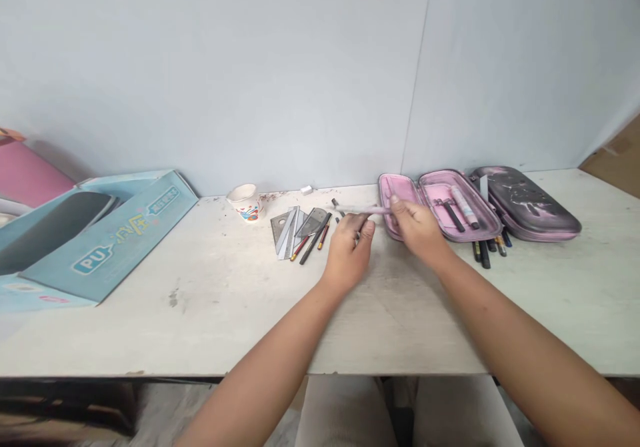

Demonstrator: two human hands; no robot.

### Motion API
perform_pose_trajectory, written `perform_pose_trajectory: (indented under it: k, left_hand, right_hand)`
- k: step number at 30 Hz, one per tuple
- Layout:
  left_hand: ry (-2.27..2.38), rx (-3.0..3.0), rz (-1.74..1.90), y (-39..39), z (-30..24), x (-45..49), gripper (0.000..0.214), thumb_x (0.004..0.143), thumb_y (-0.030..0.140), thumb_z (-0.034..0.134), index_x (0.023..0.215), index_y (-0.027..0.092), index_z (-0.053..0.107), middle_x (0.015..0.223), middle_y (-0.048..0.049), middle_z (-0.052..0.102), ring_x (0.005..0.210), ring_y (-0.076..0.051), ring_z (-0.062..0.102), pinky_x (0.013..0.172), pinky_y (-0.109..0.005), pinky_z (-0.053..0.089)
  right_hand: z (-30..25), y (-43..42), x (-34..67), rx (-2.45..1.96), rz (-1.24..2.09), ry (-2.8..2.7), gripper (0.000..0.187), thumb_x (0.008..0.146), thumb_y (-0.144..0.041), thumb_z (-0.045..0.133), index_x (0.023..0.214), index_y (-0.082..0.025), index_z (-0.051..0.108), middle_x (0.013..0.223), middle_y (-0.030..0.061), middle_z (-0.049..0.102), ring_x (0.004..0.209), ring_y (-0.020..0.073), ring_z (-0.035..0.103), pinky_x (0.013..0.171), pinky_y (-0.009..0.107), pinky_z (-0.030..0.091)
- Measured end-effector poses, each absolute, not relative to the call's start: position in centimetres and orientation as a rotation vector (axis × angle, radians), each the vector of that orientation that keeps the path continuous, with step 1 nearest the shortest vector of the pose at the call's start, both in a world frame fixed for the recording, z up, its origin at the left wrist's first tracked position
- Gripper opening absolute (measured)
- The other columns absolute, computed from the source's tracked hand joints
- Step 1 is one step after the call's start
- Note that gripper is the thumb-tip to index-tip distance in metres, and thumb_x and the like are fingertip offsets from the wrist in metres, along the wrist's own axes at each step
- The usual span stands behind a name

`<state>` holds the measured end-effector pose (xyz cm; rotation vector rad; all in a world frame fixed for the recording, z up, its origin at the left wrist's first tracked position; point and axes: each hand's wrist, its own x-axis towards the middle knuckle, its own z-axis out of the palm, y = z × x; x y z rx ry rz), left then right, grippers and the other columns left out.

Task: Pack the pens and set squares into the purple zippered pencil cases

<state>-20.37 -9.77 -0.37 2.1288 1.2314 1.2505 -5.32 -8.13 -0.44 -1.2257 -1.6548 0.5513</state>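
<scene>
My right hand (pixel 417 230) is closed, thumb on top, around one end of a pale, slender pen-like stick (pixel 361 209), blurred by motion. The stick points left, passing just above the curled fingers of my left hand (pixel 347 250). Dark smudges mark those fingers, and what they hold, if anything, is hidden. Left of this hand lie clear rulers (pixel 289 233), a set square (pixel 313 223) and several pencils (pixel 316 238). Behind my right hand an open pink pencil case (pixel 397 187) holds a white marker (pixel 465 207) and a black pen (pixel 453 215).
A closed dark pencil case (pixel 533 203) lies at the right, with several pens (pixel 484 253) beside it. A paper cup (pixel 245 203) and a white eraser (pixel 306 190) stand near the wall. A blue box (pixel 110 253) occupies the table's left side.
</scene>
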Motion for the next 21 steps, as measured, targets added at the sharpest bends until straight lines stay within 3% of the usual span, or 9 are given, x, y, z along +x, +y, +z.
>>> perform_pose_trajectory:
  k: [5, 8, 12, 21]
  left_hand:
    - [1.051, 1.694, 1.345, -8.9, -0.9, -20.2, 0.036, 0.09, 0.044, 0.034, 0.102, 0.018, 0.056, 0.09, -0.0045, 0.061, 0.082, -0.013, 0.054, 0.079, -0.026, 0.043]
    - [1.154, 1.718, 1.375, -8.8, -0.8, -20.4, 0.036, 0.089, 0.046, 0.033, 0.081, 0.018, 0.054, 0.076, -0.0015, 0.056, 0.074, -0.012, 0.052, 0.074, -0.024, 0.043]
    - [1.387, 1.964, 1.248, -9.0, -0.7, -20.4, 0.034, 0.089, 0.042, 0.037, 0.068, 0.018, 0.049, 0.069, -0.0006, 0.051, 0.072, -0.012, 0.05, 0.073, -0.026, 0.04]
    - [1.382, 2.504, 0.878, -9.8, -1.4, -19.9, 0.029, 0.087, 0.041, 0.041, 0.078, 0.019, 0.056, 0.084, -0.0048, 0.054, 0.086, -0.019, 0.048, 0.078, -0.033, 0.037]
  right_hand:
    - [0.1, -9.8, -7.4, -1.197, 0.534, -1.803, 0.039, 0.088, -0.048, 0.028, 0.061, -0.021, 0.039, 0.055, -0.0014, 0.043, 0.055, 0.0116, 0.042, 0.055, 0.025, 0.03]
    - [-0.4, -8.8, -6.7, -1.249, 0.534, -1.597, 0.011, 0.079, -0.032, 0.043, 0.078, -0.022, 0.038, 0.066, -0.0017, 0.047, 0.062, 0.0129, 0.045, 0.059, 0.026, 0.035]
    - [-1.3, -6.6, -4.7, -1.184, 0.62, -1.328, 0.03, 0.064, -0.013, 0.047, 0.086, -0.023, 0.03, 0.075, -0.0028, 0.04, 0.064, 0.011, 0.045, 0.06, 0.026, 0.041]
    - [-0.1, -5.7, -3.6, -0.724, 0.784, -0.886, 0.019, 0.078, -0.021, 0.047, 0.09, -0.025, 0.034, 0.088, -0.0017, 0.046, 0.086, 0.0107, 0.059, 0.077, 0.033, 0.052]
